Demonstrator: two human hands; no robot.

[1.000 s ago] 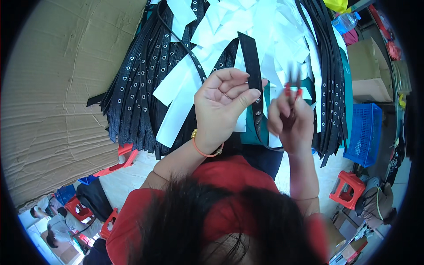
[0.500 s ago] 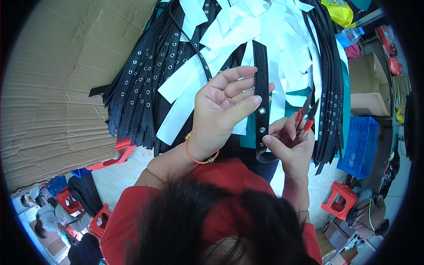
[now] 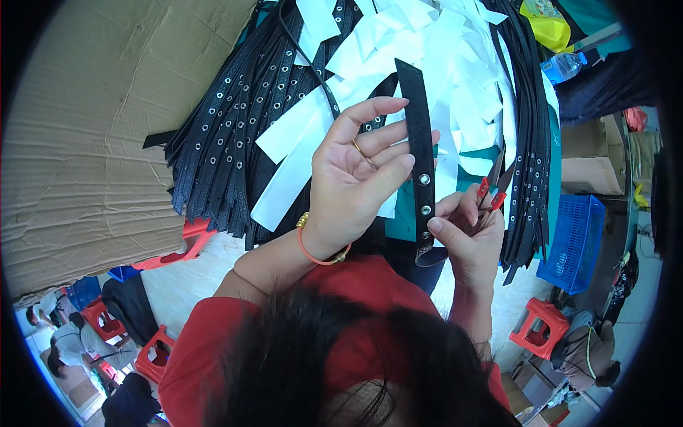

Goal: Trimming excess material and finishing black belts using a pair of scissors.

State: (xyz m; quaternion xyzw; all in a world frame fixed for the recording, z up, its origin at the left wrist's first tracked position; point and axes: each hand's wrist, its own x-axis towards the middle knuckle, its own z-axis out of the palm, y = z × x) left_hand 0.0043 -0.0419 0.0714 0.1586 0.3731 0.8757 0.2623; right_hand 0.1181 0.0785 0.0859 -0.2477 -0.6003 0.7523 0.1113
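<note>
A black belt strap (image 3: pixel 418 135) with metal eyelets stands upright in front of me, its far end cut at a slant. My left hand (image 3: pixel 356 174) pinches its upper part, the thumb in front and fingers partly behind. Lower down, my right hand (image 3: pixel 469 238) grips the strap near the eyelets, where its near end curls over. Red-handled scissors (image 3: pixel 498 201) are also tucked in the right hand, blades pointing away from me. White strips (image 3: pixel 377 46) lie heaped behind the strap. Bundles of eyeleted black straps lie at the left (image 3: pixel 228 149) and right (image 3: pixel 528 156).
A large cardboard sheet (image 3: pixel 85 142) fills the left side. At the right are a blue plastic basket (image 3: pixel 573 242), a cardboard box (image 3: pixel 590 167), a plastic bottle (image 3: pixel 563 67) and a red stool (image 3: pixel 541 329). Other people sit at lower left (image 3: pixel 75 349) and lower right (image 3: pixel 587 352).
The strap's far end has tipped slightly left and its face has turned a little. A dark cloth-like shape has come in at the upper right. Both hands keep their grip.
</note>
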